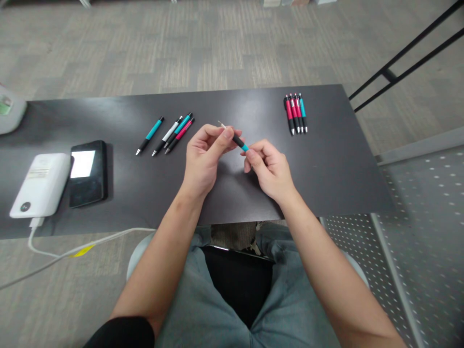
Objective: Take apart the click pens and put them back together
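A slim blue and black pen (238,140) is near the middle of the frame, up above the dark grey, flat tabletop (155,193). It sits at a slant, with its thin, pale point toward the upper left. The left hand (203,153) has its thumb and fingers closed on the pen near that point. The right hand (270,170) pinches the blue part at the other end, with its fingers curled in. Both hands are holding the same pen.

To the left of the hands, a blue pen with a black grip (151,134) lies a little apart from three more pens. Those are a white and black pen (170,133), a second blue and black pen (180,126) and a pink and black pen (181,135), side by side and slanted. In the upper right of the frame, three pink and black pens (294,113) lie in a neat row beside one more blue and black pen (303,113).

At the left of the frame, a black, box-shaped gadget with a bright screen (88,181) lies near a white, rounded plastic block (42,181). A white cord (43,250) is plugged into the block.
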A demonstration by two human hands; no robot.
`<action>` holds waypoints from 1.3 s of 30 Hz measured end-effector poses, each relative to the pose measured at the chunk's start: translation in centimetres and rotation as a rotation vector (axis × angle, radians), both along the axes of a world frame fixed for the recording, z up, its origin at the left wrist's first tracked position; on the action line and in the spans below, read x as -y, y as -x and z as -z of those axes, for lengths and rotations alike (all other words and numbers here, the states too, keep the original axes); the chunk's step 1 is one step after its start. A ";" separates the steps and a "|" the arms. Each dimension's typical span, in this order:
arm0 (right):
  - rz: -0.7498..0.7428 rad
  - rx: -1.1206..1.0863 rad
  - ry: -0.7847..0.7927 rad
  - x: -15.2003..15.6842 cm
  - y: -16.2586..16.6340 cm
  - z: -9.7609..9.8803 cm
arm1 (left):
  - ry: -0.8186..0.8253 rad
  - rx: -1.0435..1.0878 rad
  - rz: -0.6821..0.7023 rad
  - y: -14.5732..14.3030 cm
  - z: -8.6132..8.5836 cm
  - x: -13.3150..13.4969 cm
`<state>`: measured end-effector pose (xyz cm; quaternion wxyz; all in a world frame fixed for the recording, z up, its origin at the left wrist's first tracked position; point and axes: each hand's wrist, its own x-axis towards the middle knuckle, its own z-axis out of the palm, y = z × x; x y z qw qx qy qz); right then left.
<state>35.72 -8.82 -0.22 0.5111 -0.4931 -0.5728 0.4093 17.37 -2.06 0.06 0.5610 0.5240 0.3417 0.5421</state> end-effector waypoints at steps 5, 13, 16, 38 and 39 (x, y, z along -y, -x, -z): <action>-0.083 -0.119 0.078 0.1 0.5 -0.1 | 0.025 0.136 -0.006 -0.4 0.3 0.3; -0.188 -0.296 0.184 -0.3 0.8 -0.5 | 0.057 0.158 -0.019 -0.4 0.1 0.2; -0.157 -0.303 0.172 -0.5 0.8 -0.5 | 0.043 0.122 0.018 -0.2 0.2 0.0; 0.102 0.109 -0.078 -1.3 -2.8 1.9 | -0.106 -0.896 0.130 10.3 -1.4 -2.3; 0.101 0.124 -0.084 -1.3 -2.7 1.9 | -0.089 -0.860 0.127 10.1 -1.5 -2.3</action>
